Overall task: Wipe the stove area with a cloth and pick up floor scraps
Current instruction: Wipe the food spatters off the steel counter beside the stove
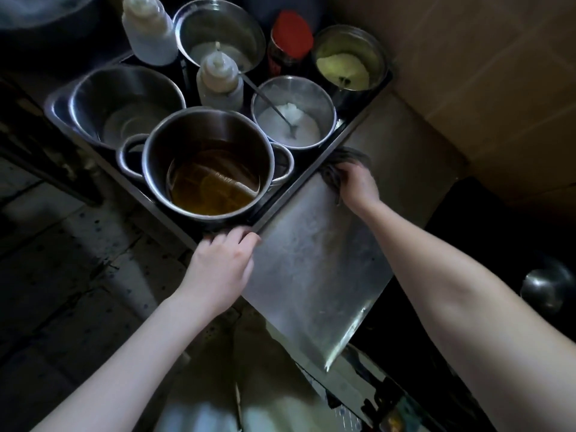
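1. The cloth [338, 163] is dark grey and bunched into ridged folds. It sits at about 1 o'clock from the middle of the view, on the far end of the steel desk [311, 275], touching the rim of the tray [59, 104].
2. The right hand [355, 185] is clenched round the cloth, fingers curled over the bundle and pressing it down on the desk. A loose end of cloth hangs out under the palm.
3. The left hand [223, 260], at about 7 o'clock from the cloth, grasps the tray's near corner. Its fingers are bent over the rim and its thumb lies along the desk's edge.
4. The bundle's long axis runs roughly from 8 o'clock to 2 o'clock, along the tray's rim. It is too crumpled to show a clear pointing end.
5. In the tray, a steel pot [187, 132] of amber oil stands at 10 o'clock from the cloth, and a steel bowl [324, 101] of white powder with a spoon stands at 11 o'clock.
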Demonstrator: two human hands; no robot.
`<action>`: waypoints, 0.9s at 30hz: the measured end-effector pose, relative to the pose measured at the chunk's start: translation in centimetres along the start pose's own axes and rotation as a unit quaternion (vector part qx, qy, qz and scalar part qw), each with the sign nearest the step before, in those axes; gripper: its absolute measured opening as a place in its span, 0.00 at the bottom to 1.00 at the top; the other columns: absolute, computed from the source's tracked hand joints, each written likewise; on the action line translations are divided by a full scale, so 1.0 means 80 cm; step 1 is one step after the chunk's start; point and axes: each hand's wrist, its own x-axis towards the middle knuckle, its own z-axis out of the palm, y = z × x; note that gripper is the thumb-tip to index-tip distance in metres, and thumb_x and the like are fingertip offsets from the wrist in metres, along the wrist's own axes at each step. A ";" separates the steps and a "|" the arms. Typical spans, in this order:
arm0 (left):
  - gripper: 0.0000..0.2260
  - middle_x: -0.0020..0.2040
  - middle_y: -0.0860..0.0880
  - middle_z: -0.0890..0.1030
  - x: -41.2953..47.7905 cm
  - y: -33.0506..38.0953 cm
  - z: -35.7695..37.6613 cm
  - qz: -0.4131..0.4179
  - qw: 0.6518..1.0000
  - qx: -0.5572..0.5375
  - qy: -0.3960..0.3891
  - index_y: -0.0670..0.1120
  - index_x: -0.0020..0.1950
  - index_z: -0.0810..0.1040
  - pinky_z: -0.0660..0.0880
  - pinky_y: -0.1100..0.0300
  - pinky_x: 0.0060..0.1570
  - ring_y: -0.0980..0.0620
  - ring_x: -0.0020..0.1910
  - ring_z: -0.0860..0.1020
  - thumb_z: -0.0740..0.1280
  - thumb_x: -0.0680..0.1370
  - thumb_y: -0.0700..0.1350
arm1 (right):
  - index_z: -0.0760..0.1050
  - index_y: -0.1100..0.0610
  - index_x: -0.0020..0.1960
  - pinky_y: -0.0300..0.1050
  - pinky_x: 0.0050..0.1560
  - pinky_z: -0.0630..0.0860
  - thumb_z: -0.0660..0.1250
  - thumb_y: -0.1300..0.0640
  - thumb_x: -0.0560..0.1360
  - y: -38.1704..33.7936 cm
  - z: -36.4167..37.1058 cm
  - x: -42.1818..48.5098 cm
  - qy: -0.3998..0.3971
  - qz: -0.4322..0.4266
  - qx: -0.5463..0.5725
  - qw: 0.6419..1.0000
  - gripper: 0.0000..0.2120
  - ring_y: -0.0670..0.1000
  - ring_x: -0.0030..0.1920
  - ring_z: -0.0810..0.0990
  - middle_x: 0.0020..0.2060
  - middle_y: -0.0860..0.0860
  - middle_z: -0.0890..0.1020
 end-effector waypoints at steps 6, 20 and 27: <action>0.13 0.57 0.46 0.80 0.004 0.009 0.004 -0.016 1.000 0.004 0.000 0.46 0.58 0.78 0.78 0.51 0.42 0.45 0.47 0.81 0.70 0.74 0.43 | 0.80 0.61 0.56 0.41 0.57 0.70 0.63 0.60 0.76 0.016 -0.024 0.051 0.032 0.015 0.037 0.999 0.12 0.59 0.59 0.76 0.59 0.59 0.79; 0.12 0.49 0.44 0.82 0.083 0.087 0.019 0.048 0.998 -0.011 0.043 0.43 0.47 0.81 0.78 0.53 0.41 0.43 0.46 0.82 0.76 0.65 0.40 | 0.77 0.61 0.61 0.43 0.63 0.69 0.60 0.65 0.76 0.082 -0.057 0.125 0.043 0.052 0.014 0.998 0.15 0.59 0.62 0.75 0.62 0.58 0.78; 0.11 0.50 0.45 0.82 0.123 0.108 0.021 0.063 0.995 -0.024 0.075 0.45 0.47 0.80 0.77 0.54 0.41 0.44 0.46 0.81 0.74 0.66 0.43 | 0.77 0.61 0.61 0.45 0.61 0.70 0.59 0.65 0.75 0.102 -0.076 0.163 0.051 0.093 0.003 0.994 0.16 0.59 0.62 0.75 0.60 0.59 0.79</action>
